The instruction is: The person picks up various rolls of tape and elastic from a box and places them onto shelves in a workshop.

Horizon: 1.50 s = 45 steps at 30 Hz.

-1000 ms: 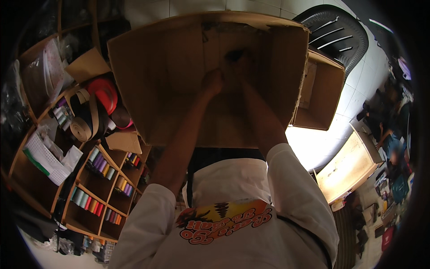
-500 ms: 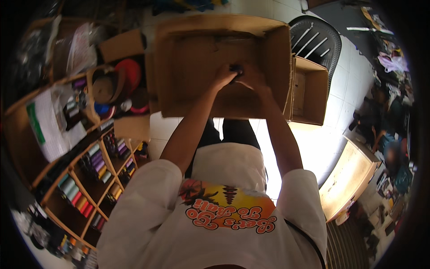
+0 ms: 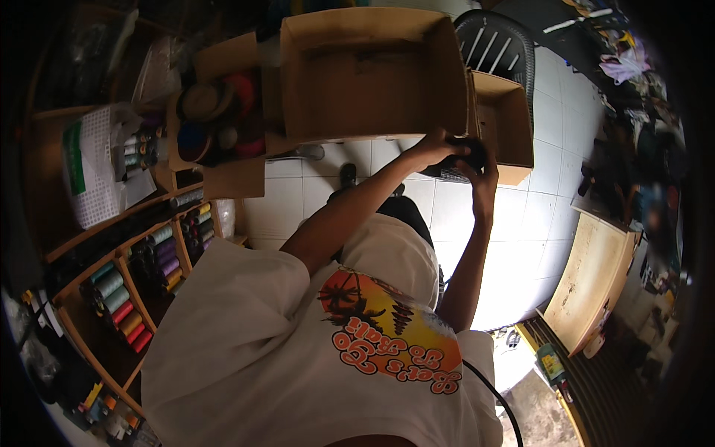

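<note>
Between my two hands is a small dark, roundish thing (image 3: 469, 154); its kind is too dark to make out. My left hand (image 3: 436, 149) is closed on its left side, with the forearm reaching across my body. The fingers of my right hand (image 3: 485, 177) curl round its right side. Both hands are at the near right corner of a large open cardboard box (image 3: 372, 128), over the tiled floor. Only shadow and brown cardboard show inside that box. Just past my right hand stands a smaller open cardboard box (image 3: 514, 153).
A black slatted plastic chair (image 3: 521, 52) stands behind the boxes. On the left, an open carton holds rolls of coloured tape or ribbon (image 3: 201, 100). Below it, a wooden shelf (image 3: 141, 257) carries several thread spools. A pale wooden cabinet (image 3: 588, 279) stands at the right.
Both hands have come out of the large box, moving right and nearer with the dark thing still between them. My body has turned rightward, and the view has shifted.
</note>
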{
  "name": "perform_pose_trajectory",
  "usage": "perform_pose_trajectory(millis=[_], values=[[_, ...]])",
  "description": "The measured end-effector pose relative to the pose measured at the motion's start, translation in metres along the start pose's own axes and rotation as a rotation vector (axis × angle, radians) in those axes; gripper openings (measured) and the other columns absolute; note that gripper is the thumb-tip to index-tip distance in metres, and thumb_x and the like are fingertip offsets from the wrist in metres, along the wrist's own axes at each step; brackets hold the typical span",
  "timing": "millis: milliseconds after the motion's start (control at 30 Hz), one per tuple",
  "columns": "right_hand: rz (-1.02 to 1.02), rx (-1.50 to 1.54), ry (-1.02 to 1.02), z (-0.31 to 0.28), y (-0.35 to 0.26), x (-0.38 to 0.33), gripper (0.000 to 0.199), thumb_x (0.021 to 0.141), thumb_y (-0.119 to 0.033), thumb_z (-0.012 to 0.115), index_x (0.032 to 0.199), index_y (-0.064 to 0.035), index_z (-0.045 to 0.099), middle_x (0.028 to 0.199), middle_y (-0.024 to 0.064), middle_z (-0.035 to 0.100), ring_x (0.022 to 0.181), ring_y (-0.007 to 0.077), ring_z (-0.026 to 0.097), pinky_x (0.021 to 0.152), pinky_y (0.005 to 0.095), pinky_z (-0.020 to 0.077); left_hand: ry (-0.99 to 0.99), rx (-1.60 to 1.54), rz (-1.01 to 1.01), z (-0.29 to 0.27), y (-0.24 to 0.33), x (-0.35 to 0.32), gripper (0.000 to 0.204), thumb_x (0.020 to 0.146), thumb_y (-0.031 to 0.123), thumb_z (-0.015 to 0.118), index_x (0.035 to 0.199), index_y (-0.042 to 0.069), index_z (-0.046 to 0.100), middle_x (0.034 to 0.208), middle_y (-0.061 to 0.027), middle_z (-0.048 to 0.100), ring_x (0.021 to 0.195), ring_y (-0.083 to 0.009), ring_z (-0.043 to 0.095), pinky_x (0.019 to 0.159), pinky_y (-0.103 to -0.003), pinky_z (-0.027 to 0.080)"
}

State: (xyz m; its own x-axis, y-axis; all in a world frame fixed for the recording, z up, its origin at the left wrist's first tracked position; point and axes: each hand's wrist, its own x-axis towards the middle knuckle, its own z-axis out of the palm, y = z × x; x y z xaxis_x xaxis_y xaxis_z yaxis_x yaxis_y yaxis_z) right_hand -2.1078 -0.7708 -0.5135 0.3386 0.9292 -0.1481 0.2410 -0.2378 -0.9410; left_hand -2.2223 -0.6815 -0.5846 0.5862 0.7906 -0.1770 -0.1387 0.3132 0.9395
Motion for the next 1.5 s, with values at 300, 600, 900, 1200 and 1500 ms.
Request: perform_pose_trajectory(millis=[300, 600, 900, 1200, 1500], values=[[0.115, 0.365, 0.734, -0.109, 0.079, -0.138, 0.036, 0.102, -0.029, 0.045, 0.118, -0.0004, 0.060, 0.106, 0.0105, 0.064, 0.098, 0.0179, 0.059, 0.088, 0.0342, 0.0469, -0.358, 0.072, -0.329, 0.194, -0.038, -0.056, 0.036, 0.078, 0.025, 0.077, 0.101, -0.003, 0.068, 0.079, -0.0064, 0.068, 0.062, -0.0088, 0.062, 0.046, -0.021, 0.049], [0.147, 0.376, 0.890, -0.270, 0.129, -0.275, 0.044, 0.103, -0.038, 0.040, 0.119, -0.0009, 0.057, 0.105, 0.0099, 0.062, 0.096, 0.0167, 0.059, 0.085, 0.0328, 0.0477, -0.422, 0.060, -0.535, 0.405, -0.086, -0.120, 0.034, 0.073, 0.022, 0.084, 0.085, -0.005, 0.069, 0.072, -0.0079, 0.067, 0.059, -0.0109, 0.063, 0.049, -0.022, 0.050], [0.130, 0.455, 1.030, -0.390, 0.158, -0.266, 0.032, 0.100, -0.028, 0.052, 0.113, -0.0011, 0.062, 0.097, 0.0051, 0.064, 0.086, 0.0120, 0.060, 0.075, 0.0267, 0.0493, -0.628, 0.134, -0.405, 0.522, -0.114, -0.075, 0.034, 0.079, 0.029, 0.080, 0.091, -0.001, 0.070, 0.077, -0.0035, 0.068, 0.064, -0.0062, 0.061, 0.055, -0.019, 0.048], [0.108, 0.491, 0.939, -0.565, 0.180, -0.188, 0.037, 0.093, -0.020, 0.063, 0.117, 0.0065, 0.056, 0.096, 0.0120, 0.065, 0.083, 0.0182, 0.067, 0.072, 0.0292, 0.0565, -0.716, 0.408, -0.293, 0.649, -0.163, 0.071, 0.063, 0.094, 0.063, 0.043, 0.074, 0.004, 0.055, 0.062, -0.0009, 0.052, 0.056, -0.0111, 0.052, 0.052, -0.029, 0.041], [0.150, 0.484, 1.217, -0.732, 0.191, -0.128, 0.044, 0.086, -0.029, 0.071, 0.111, 0.0066, 0.063, 0.094, 0.0130, 0.068, 0.085, 0.0187, 0.066, 0.075, 0.0294, 0.0545, -0.738, 0.455, 0.041, 0.777, -0.105, 0.178, 0.048, 0.100, 0.043, 0.046, 0.103, -0.002, 0.061, 0.078, -0.0110, 0.064, 0.054, -0.0142, 0.062, 0.042, -0.029, 0.045]])
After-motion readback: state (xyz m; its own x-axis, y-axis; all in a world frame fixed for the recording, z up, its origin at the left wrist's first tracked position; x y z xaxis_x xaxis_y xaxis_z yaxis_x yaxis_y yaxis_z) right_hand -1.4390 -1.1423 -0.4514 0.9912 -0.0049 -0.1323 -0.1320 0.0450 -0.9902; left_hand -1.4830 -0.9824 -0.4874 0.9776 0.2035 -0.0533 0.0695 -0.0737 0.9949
